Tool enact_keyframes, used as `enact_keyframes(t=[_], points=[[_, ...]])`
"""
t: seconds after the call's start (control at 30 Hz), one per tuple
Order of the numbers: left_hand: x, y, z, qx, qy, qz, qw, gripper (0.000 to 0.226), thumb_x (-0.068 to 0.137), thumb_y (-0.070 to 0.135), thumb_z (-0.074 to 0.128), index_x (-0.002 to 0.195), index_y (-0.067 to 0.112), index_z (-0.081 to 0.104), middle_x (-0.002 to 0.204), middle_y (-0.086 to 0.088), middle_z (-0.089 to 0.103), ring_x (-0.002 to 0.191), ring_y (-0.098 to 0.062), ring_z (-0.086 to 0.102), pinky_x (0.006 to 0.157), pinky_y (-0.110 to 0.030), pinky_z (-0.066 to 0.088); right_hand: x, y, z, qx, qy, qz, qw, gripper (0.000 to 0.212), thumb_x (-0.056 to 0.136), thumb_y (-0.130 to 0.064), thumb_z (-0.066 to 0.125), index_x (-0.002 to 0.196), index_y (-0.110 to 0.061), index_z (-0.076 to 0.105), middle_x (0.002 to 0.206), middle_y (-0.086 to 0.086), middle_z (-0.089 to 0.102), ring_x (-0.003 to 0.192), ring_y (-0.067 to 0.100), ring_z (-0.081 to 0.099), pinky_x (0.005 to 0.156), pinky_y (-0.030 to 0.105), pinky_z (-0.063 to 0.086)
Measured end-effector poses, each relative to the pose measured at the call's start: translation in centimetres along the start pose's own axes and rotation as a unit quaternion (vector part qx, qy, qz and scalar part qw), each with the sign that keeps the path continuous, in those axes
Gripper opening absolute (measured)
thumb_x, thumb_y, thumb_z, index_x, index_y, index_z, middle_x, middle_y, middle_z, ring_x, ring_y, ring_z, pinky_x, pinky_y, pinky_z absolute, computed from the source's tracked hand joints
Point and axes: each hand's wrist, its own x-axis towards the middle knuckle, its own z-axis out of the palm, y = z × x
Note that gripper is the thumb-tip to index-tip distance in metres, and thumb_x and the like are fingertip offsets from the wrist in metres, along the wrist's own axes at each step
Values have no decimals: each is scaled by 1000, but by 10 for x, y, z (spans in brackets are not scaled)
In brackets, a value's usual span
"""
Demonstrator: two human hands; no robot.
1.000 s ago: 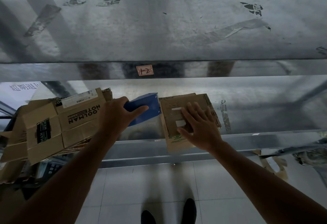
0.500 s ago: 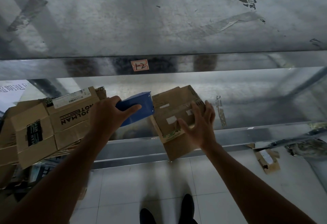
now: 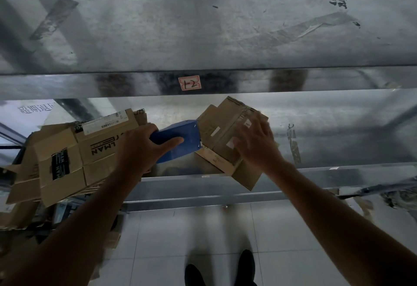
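Observation:
My left hand [image 3: 142,148] grips a small blue box [image 3: 182,143] over the lower metal shelf, thumb across its near face. Right beside it a brown cardboard box [image 3: 221,132] with white labels sits tilted, one corner hanging over the shelf's front rail [image 3: 316,179]. My right hand [image 3: 257,143] lies on top of this box with fingers spread; whether they curl over its far edge I cannot tell. The blue box touches the brown box's left side.
A heap of flattened cardboard cartons [image 3: 67,157] printed with black letters fills the shelf's left end. An upper metal shelf [image 3: 203,26] carries a red-edged tag [image 3: 189,83] marked 12. Below are white floor tiles and my dark shoes [image 3: 246,267]. Scraps lie on the floor at right.
The brown box has turned counter-clockwise under my right hand and slid further onto the shelf. My left hand keeps hold of the blue box, now close against the brown one.

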Motion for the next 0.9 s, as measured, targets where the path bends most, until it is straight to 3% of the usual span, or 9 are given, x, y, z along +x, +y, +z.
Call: enact_keyframes(t=[0.1,0.2,0.33,0.43,0.57,0.7,0.77,0.83,0.9], points=[[-3,-2,-1,-8,-14,2,1000,71,74,83,50,79,13,65,62,1,63,51,-13,58,52,-32,54,-25,-25,26,-6,-41,7,999,70,91,-73,32,150,-34,32,168,0,9,157,33,-3,123,57,9],[-6,-1,-2,-22,-20,23,999,69,74,80,51,80,13,66,63,2,64,51,-12,58,51,-29,54,-31,-14,39,-32,-47,-21,998,85,88,-79,28,158,-32,21,171,3,3,157,33,-8,122,55,1],[-8,2,-4,-41,-20,23,999,61,73,76,56,76,15,64,59,8,56,49,-6,54,48,-25,50,-22,11,19,-19,-112,-76,991,84,91,-72,31,162,-34,8,171,-5,-9,154,22,-22,125,56,5],[-7,2,-2,-43,-20,32,998,58,73,76,57,74,18,61,57,11,54,49,-3,52,46,-20,45,-15,27,2,-33,-155,-94,983,80,98,-56,44,161,-36,-2,167,-10,-18,151,16,-28,123,51,5],[-4,7,4,-62,-8,45,997,46,74,71,62,71,27,50,57,18,46,49,4,45,47,-13,34,-15,34,1,-67,-112,-107,986,80,100,-33,51,160,-36,-2,170,-3,-5,154,21,-21,125,51,2],[1,12,18,-67,20,59,996,54,75,70,62,82,17,66,66,14,53,53,2,46,54,-9,32,-20,37,8,-76,-106,-116,985,74,97,-56,30,157,-40,-9,167,-8,-9,155,21,-17,126,50,2],[6,18,26,-70,31,83,994,58,75,68,63,86,11,70,69,9,60,56,-3,48,57,-9,32,-20,39,9,-38,-103,-105,988,72,95,-60,24,157,-40,-5,167,-11,-6,155,19,-16,125,46,3],[10,22,35,-68,41,104,991,57,75,67,64,82,11,68,70,2,66,58,-6,48,57,-13,34,-18,38,9,29,-103,-77,991,68,95,-61,21,159,-38,11,168,-10,5,156,16,-10,126,47,0],[12,21,43,-64,47,116,990,59,76,70,62,79,11,65,69,0,66,60,-7,48,59,-20,39,-13,31,4,100,-77,-48,991,60,99,-57,21,151,-33,41,161,-3,37,156,20,17,127,55,5]])
